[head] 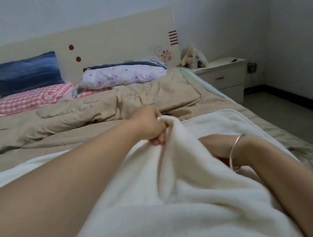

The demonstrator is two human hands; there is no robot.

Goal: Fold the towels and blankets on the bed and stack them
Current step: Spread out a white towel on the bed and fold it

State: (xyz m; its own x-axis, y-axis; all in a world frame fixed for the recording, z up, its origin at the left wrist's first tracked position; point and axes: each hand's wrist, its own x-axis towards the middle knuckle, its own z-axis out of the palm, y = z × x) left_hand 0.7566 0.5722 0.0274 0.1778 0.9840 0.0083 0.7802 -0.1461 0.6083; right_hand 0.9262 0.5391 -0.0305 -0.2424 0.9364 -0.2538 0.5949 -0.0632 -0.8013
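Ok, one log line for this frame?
stage: folding | left hand: grips raised fold of blanket | right hand: beside fold, fingers hidden by blanket

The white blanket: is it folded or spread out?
Mostly spread, not folded. The white blanket lies loose over the bed; the left hand grips one raised, bunched part.
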